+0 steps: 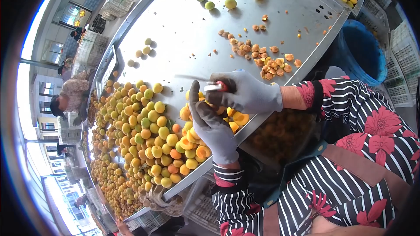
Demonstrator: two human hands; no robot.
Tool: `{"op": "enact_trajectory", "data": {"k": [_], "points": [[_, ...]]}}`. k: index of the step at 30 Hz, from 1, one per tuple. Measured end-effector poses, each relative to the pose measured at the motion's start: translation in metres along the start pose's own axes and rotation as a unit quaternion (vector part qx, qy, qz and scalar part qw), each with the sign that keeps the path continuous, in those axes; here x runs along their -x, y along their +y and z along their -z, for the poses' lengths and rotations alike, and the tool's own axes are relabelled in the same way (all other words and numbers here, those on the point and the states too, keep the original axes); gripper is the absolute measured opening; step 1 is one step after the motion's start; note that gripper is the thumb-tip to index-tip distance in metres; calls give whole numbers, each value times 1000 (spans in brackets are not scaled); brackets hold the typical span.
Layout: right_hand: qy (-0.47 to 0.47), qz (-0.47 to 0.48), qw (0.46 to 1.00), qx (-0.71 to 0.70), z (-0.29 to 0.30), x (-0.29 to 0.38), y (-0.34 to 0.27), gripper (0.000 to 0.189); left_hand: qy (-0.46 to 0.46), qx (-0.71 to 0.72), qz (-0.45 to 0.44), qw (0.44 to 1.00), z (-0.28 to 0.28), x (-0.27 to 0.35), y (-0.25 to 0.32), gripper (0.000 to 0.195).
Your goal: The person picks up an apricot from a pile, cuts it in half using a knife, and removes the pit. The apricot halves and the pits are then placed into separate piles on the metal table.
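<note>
My right hand (pixel 251 91), in a grey glove with dark-coated fingers, grips a small knife (pixel 217 87) with a red and silver handle. Its thin blade is blurred and points left, above the fingertips of my left hand (pixel 211 121). That hand, gloved alike, has its index finger raised and its other fingers curled. Orange fruit shows between the two hands, but whether the left palm holds it is hidden. Below and around lie halved apricots (pixel 241 118) at the metal table's edge. Whole apricots (pixel 157 150) are heaped left of my left hand.
Apricot stones (pixel 254 50) are scattered on the metal table (pixel 183 36) beyond my right hand. Several green apricots (pixel 230 4) lie farther off. A blue bucket (pixel 364 52) stands at right, a plastic crate (pixel 205 200) below the rim. A co-worker (pixel 73 95) is across the table.
</note>
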State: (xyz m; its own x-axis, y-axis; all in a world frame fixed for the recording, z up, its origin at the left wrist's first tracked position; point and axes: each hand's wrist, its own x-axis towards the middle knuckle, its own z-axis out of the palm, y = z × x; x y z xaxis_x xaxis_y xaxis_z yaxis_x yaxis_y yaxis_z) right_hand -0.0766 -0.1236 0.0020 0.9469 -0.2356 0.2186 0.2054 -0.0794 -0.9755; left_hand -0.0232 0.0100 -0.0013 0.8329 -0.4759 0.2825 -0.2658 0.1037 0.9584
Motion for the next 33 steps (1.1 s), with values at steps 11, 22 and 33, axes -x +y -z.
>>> {"op": "enact_trajectory", "data": {"k": [11, 22, 33], "points": [[37, -39, 991, -125, -3, 6, 9, 26, -6, -140, -67, 988, -16, 6, 5, 47], [15, -212, 949, -231, 3, 8, -16, 30, 55, -199, -135, 969, -17, 6, 1, 52], [-1, -8, 998, 55, 5, -1, -6, 36, -38, -31, 46, 998, 5, -4, -21, 45]]}}
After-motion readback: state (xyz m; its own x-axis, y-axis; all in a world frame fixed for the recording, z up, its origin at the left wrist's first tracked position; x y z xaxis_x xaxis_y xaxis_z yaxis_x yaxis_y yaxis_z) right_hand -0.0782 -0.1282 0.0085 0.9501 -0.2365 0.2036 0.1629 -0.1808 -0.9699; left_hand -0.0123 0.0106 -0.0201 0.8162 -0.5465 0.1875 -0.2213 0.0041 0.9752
